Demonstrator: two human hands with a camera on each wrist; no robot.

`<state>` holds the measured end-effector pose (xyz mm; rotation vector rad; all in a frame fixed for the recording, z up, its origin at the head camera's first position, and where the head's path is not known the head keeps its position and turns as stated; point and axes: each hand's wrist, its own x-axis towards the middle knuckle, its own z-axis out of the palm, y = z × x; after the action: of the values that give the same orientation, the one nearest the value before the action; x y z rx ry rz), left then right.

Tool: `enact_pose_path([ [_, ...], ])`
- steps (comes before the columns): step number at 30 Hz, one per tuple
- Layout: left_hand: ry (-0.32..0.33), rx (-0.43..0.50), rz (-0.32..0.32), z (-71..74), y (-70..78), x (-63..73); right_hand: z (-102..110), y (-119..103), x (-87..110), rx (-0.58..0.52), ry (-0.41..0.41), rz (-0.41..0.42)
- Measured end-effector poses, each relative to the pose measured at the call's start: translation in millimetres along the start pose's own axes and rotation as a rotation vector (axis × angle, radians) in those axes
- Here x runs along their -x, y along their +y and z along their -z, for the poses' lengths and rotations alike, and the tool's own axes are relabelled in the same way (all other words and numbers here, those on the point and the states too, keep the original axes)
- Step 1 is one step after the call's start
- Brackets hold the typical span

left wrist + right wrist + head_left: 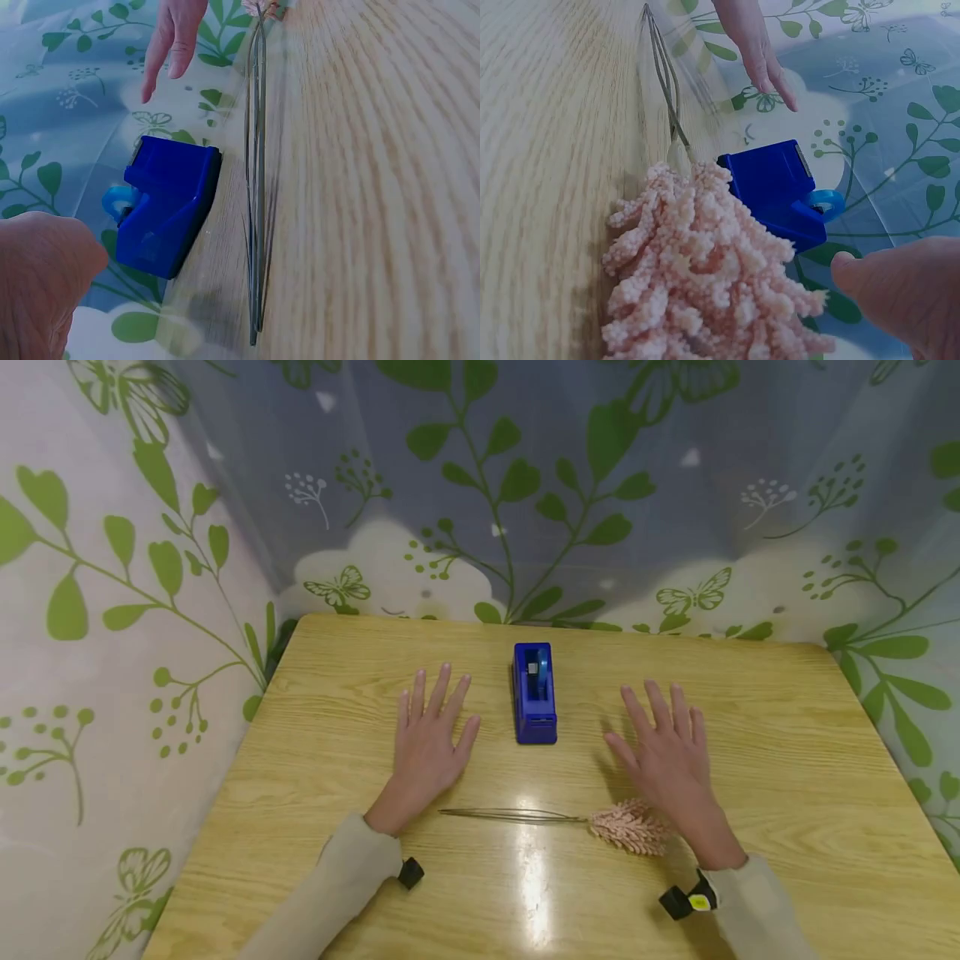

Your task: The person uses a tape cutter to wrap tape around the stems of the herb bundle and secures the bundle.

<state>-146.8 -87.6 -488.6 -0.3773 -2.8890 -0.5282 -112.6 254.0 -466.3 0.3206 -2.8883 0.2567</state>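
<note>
A blue tape dispenser (536, 714) stands on the wooden table between my two hands, with a small light-blue tape roll (827, 204) in it. My left hand (429, 747) is to its left, fingers straight and spread, holding nothing. To the dispenser's right is my right hand (667, 760), its fingers also extended and spread. Nearer to me lies an artificial flower spray with a fluffy pink head (628, 828) and thin, bare green stems (259, 187). The stems point left, and the pink head lies just below my right hand and wrist in the head view.
The wooden table (315, 893) has rounded far corners. A curtain (360, 552) printed with green leaves and butterflies hangs behind it and along both sides. Each wrist wears a small black camera (410, 872). Light glares off the table's front middle.
</note>
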Motion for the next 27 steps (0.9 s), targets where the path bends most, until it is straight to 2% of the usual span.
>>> enact_pose_path([
  [11,-0.023,0.027,-0.019,-2.7,4.8,-7.9,-1,-10,-9.7,0.005,-0.025,0.038],
  [18,-0.068,0.088,-0.088,-9.0,6.6,-16.3,3,-21,-20.3,-0.049,-0.087,0.092],
  [21,-0.110,0.136,-0.129,-10.5,6.9,-20.2,6,-29,-27.7,-0.116,-0.145,0.103],
  [24,-0.159,0.179,-0.163,-12.4,7.1,-24.7,5,-38,-37.0,-0.229,-0.190,0.130],
  [27,-0.213,0.223,-0.191,-14.0,9.3,-30.1,0,-44,-47.1,-0.354,-0.191,0.169],
])
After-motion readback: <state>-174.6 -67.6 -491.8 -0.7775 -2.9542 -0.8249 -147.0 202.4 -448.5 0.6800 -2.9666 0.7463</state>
